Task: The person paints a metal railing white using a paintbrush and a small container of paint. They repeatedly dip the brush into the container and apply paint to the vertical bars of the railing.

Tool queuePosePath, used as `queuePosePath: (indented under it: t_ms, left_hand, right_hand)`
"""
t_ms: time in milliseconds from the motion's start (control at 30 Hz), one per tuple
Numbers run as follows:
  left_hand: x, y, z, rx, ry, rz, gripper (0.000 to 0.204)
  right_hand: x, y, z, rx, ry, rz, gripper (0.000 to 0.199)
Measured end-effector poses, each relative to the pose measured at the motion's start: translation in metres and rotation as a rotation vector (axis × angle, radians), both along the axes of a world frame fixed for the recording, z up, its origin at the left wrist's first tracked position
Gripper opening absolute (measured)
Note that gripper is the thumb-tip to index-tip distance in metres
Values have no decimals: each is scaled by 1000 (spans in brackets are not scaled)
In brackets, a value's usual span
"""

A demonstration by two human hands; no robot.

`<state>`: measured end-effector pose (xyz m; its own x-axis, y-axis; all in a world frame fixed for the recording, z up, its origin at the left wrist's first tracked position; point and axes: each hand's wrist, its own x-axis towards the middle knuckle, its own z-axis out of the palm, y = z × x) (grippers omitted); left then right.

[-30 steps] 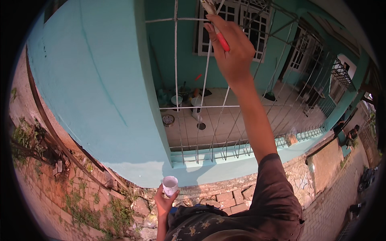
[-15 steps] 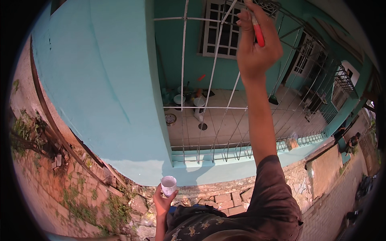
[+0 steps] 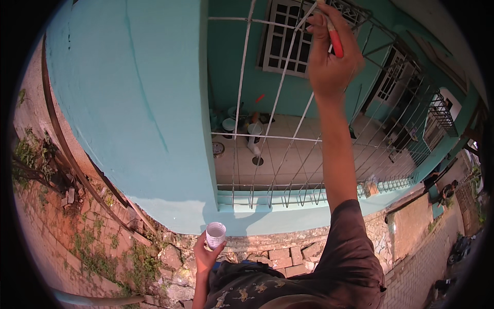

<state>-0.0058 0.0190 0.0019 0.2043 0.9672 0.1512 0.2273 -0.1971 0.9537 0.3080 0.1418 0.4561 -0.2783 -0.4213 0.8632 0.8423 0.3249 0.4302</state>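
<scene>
My right hand is raised high at the metal window grille, fingers closed round a paintbrush with a red handle end. The brush tip lies at the top edge of the view, close to a grille bar; whether it touches cannot be made out. Low down near my body, my left hand grips a small white plastic cup, its open mouth facing up. The inside of the cup looks pale. Several bars of the grille are whitish, while those farther right look darker.
A turquoise wall stands at the left, with a ledge under the grille. Behind the bars are a tiled porch floor, buckets and a white-framed window. Stones and bricks lie below the wall. A motorbike stands far right.
My right hand with the paintbrush has shifted slightly down and to the right in the view. The whole scene has tilted a little; my left hand still holds the cup.
</scene>
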Motion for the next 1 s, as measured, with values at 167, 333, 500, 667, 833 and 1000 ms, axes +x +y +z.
queuePosePath:
  t_ms: [167, 333, 500, 667, 833, 1000]
  left_hand:
    - [-1, 2, -4, -5, -7, -14, 61]
    - [-1, 2, 4, -6, -12, -20, 60]
    - [-1, 2, 2, 2, -39, -17, 58]
    - [1, 0, 2, 11, -50, -12, 54]
    - [4, -1, 2, 39, -40, -16, 49]
    - [6, -4, 7, 45, 10, -7, 51]
  right_hand:
    - [-10, -11, 0, -109, -45, -159, 26]
    - [-10, 1, -13, -143, -71, -86, 23]
    - [0, -3, -3, -200, 113, 184, 25]
    - [14, -29, -8, -113, 240, 519, 32]
    - [32, -52, -19, -122, 488, 726, 40]
    - [53, -61, -24, 34, 452, 451, 39]
